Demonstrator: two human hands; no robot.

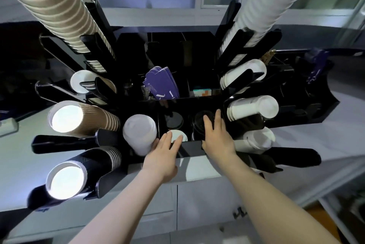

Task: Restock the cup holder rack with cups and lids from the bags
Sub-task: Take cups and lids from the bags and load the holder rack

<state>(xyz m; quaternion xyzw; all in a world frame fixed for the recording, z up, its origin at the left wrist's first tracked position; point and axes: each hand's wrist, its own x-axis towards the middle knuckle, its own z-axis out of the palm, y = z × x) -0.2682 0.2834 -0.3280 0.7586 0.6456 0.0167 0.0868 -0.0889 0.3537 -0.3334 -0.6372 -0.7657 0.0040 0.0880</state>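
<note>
Both hands flat, holding nothing: left hand (165, 148) at white lids (177, 135), right hand (215, 131) nearer, atop black lids (199, 123).

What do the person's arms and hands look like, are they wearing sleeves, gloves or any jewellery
Both forearms are bare all the way to the bottom edge, with no sleeves in view. The left hand and right hand wear no gloves, and no rings, watch or bracelet show on fingers or wrists.

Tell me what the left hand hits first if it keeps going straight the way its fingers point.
Most likely the white lids in the rack's front compartment: the left hand has its fingertips already at their near edge. Whether they touch is unclear, since depth is hard to judge here.
</note>
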